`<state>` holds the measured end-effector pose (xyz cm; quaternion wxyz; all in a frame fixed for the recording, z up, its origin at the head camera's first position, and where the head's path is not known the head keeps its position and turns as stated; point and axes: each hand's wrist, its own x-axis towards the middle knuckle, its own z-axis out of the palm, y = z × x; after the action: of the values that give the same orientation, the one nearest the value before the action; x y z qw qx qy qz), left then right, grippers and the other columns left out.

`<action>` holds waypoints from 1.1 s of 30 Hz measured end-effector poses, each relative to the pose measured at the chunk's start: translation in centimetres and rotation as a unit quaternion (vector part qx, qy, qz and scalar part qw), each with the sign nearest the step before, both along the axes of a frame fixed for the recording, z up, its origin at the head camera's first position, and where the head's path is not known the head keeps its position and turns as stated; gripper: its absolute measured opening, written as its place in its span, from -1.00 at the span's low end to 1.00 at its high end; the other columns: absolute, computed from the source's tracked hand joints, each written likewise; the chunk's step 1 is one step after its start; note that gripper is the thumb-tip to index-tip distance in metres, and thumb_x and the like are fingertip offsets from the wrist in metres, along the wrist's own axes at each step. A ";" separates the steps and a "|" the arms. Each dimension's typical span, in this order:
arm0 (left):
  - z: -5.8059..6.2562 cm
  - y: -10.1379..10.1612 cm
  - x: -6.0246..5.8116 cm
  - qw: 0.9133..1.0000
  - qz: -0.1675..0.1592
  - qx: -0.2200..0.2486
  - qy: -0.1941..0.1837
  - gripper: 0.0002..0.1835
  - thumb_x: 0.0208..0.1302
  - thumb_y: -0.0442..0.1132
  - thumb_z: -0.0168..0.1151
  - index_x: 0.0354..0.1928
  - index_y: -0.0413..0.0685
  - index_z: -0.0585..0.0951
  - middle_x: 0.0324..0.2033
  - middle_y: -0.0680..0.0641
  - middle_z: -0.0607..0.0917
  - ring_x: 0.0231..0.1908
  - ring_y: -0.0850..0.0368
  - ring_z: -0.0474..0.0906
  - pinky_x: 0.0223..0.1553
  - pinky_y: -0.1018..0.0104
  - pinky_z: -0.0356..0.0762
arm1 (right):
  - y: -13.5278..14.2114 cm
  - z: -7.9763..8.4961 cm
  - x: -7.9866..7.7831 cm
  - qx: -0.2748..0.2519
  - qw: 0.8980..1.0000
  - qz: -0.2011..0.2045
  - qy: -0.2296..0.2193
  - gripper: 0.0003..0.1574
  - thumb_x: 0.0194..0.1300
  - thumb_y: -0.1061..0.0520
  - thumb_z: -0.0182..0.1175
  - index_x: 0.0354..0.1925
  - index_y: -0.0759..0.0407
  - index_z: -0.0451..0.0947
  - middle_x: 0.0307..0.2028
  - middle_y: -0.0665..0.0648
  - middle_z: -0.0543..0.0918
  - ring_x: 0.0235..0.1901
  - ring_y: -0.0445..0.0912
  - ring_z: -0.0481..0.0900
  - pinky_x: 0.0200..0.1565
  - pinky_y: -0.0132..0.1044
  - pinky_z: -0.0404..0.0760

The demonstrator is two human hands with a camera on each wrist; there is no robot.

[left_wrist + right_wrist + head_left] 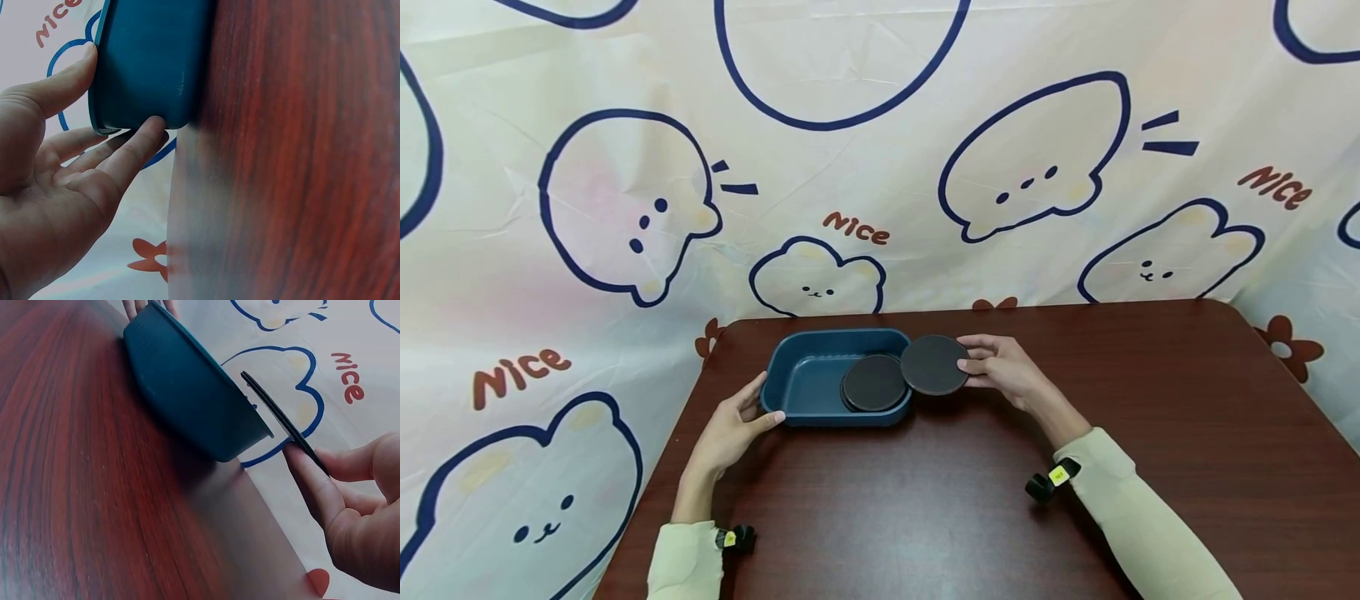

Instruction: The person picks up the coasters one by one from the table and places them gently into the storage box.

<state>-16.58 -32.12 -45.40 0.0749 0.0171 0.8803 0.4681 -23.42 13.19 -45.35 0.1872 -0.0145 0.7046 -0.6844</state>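
A thin, round black coaster (934,365) is pinched at its right edge between the thumb and fingers of my right hand (1003,371). Seen from the right wrist, the coaster (281,415) is tilted, edge-on, beside the container's rim. The blue rectangular container (805,337) stands on the table, with more black coasters (875,383) stacked at the right end inside it. My left hand (733,429) holds the container's left end, thumb at the front corner of the rim. From the left wrist, the fingers (134,147) rest against the container's end wall (150,69).
The dark red-brown wooden table (925,500) extends in front of the container and to its right. Close behind the table's back edge hangs a pale cloth (910,183) with blue bear drawings. A dark wrist device (1052,481) is strapped at the right sleeve.
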 end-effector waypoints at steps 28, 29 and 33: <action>0.1 0.0 0.0 1.000 -0.002 0.003 -0.001 -0.07 0.53 -0.17 0.36 0.75 -0.01 0.04 0.63 -0.33 0.27 0.54 -0.31 0.37 0.34 -0.05 0.60 | -3.6 0.7 -1.1 0.014 0.999 0.042 0.014 -0.30 0.55 0.30 0.25 0.56 0.22 0.38 0.29 0.41 0.63 -0.10 -0.11 0.83 -0.01 -0.22 0.82; 0.0 0.0 0.0 1.000 -0.001 0.002 -0.001 -0.07 0.53 -0.17 0.36 0.75 -0.01 0.04 0.63 -0.32 0.28 0.54 -0.30 0.38 0.34 -0.05 0.60 | -3.7 0.7 -1.1 0.015 0.999 0.042 0.015 -0.31 0.55 0.30 0.25 0.55 0.22 0.39 0.29 0.41 0.63 -0.10 -0.11 0.83 -0.02 -0.22 0.83; 0.0 0.0 0.0 1.000 0.000 0.003 0.000 -0.07 0.53 -0.18 0.36 0.75 -0.02 0.05 0.63 -0.32 0.28 0.53 -0.29 0.39 0.32 0.00 0.62 | -4.2 1.0 -1.3 0.021 0.999 0.044 0.016 -0.33 0.54 0.31 0.26 0.53 0.20 0.43 0.30 0.40 0.64 -0.10 -0.11 0.83 -0.05 -0.24 0.83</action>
<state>-16.60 -32.07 -45.39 0.0754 0.0173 0.8788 0.4709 -24.68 8.97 -44.35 0.2058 -0.0528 0.7202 -0.6605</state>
